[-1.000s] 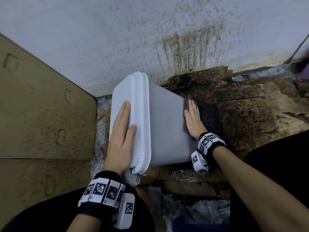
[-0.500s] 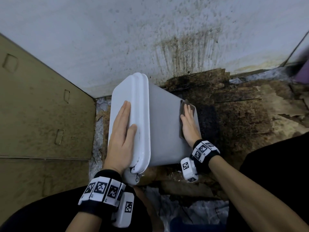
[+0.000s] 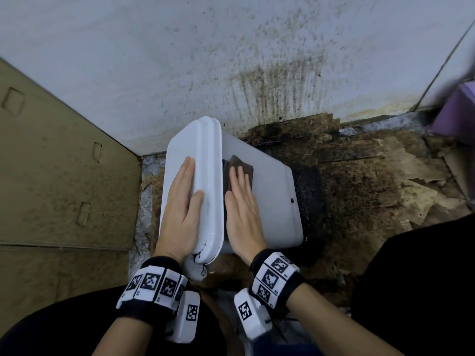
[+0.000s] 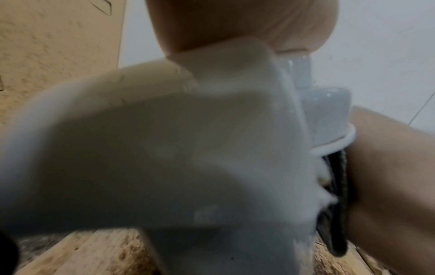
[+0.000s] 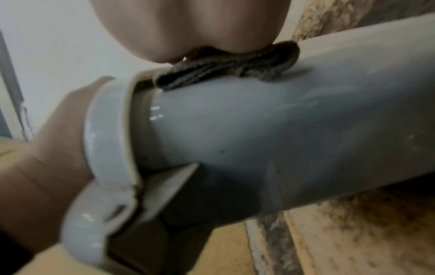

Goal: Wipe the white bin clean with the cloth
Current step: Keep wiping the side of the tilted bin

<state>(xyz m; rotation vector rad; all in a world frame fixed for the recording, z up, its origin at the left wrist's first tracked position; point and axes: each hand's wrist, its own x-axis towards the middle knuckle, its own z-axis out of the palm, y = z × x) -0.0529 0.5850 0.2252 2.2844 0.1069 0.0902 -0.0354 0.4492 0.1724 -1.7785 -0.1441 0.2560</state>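
The white bin (image 3: pixel 272 199) lies on its side on the floor, its lid (image 3: pixel 203 155) facing left. My left hand (image 3: pixel 181 201) rests flat on the lid with straight fingers. My right hand (image 3: pixel 241 201) presses a dark grey cloth (image 3: pixel 240 165) flat against the bin's upward side, close beside the lid's rim. In the right wrist view the folded cloth (image 5: pixel 226 68) is squeezed between my palm and the bin's body (image 5: pixel 259 134). The left wrist view shows the blurred lid (image 4: pixel 164 148) and the cloth's edge (image 4: pixel 339 204) at the right.
Stained, dirty cardboard sheets (image 3: pixel 359 186) cover the floor to the right of the bin. A spattered white wall (image 3: pixel 231 60) stands behind. A brown cardboard panel (image 3: pixel 59 176) closes off the left. A purple object (image 3: pixel 460 116) sits at the far right.
My right hand has slid the cloth leftward across the bin's side, from its bottom end to beside the lid. The left hand has stayed on the lid.
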